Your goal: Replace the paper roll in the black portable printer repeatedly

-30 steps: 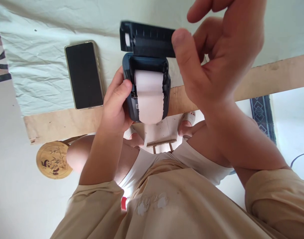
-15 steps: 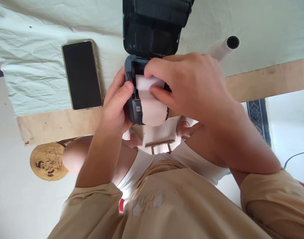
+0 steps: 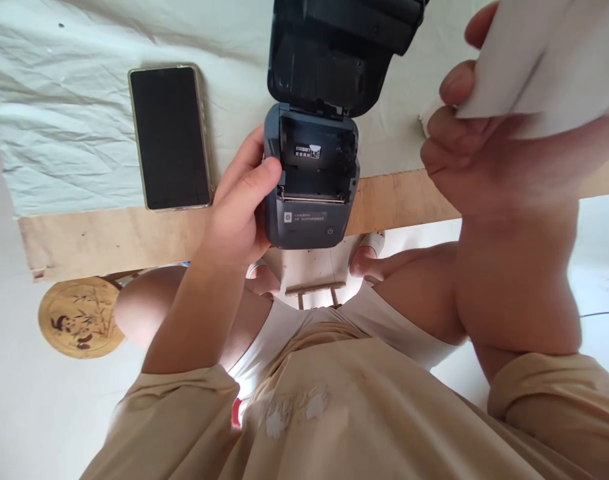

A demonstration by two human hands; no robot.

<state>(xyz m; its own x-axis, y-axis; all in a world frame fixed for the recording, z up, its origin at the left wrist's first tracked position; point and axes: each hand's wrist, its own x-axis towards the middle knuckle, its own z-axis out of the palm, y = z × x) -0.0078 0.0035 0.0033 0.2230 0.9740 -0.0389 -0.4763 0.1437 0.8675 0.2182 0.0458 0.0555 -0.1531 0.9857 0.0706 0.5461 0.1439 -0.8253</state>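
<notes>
A small dark label printer is held at the table's front edge by my left hand, thumb on its left rim and fingers around its side. Its lid stands swung up, and the paper bay inside shows bare, with a small printed sticker on its wall. My right hand, up at the right and partly blurred, is closed on a white paper roll with a loose strip. Part of that roll is cut off by the frame edge.
On the pale cloth left of the printer lies a phone, screen dark. The wooden table edge runs in front of me. A round wooden stool top with a panda picture stands at the lower left.
My right hand has lifted the paper roll out of the printer and carried it up to the right. The printer, still in my left hand, appears slightly further right.
</notes>
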